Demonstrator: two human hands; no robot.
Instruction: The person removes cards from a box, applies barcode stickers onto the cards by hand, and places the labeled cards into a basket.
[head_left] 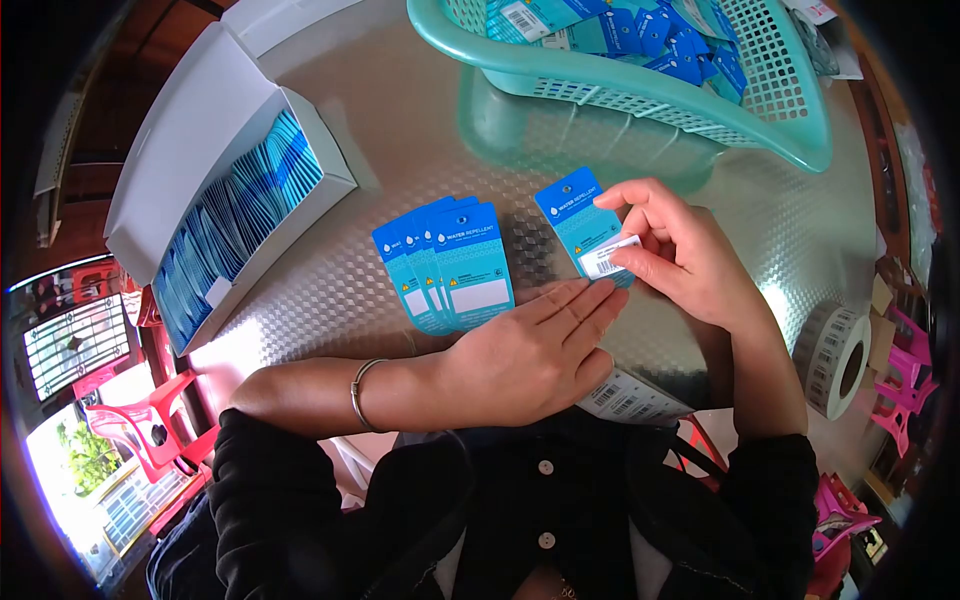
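A blue and teal "Water Repellent" card (572,214) lies on the metal table in front of me. My right hand (682,250) pinches a small white barcode sticker (606,260) against the card's lower part. Stretched out flat, the fingers of my left hand (545,345) rest at the card's bottom edge, partly covering it. Below the left palm, a strip of barcode labels (638,400) shows, its upper end hidden by the hand. Just left of the card, a fanned stack of similar cards (468,258) lies face up, each visible white box blank.
A white open box (325,160) packed with upright cards stands at left. At the back right is a green plastic basket (600,70) holding loose cards (655,35). A roll of labels (838,360) stands at the right edge. Pink stools (150,425) are beyond the table.
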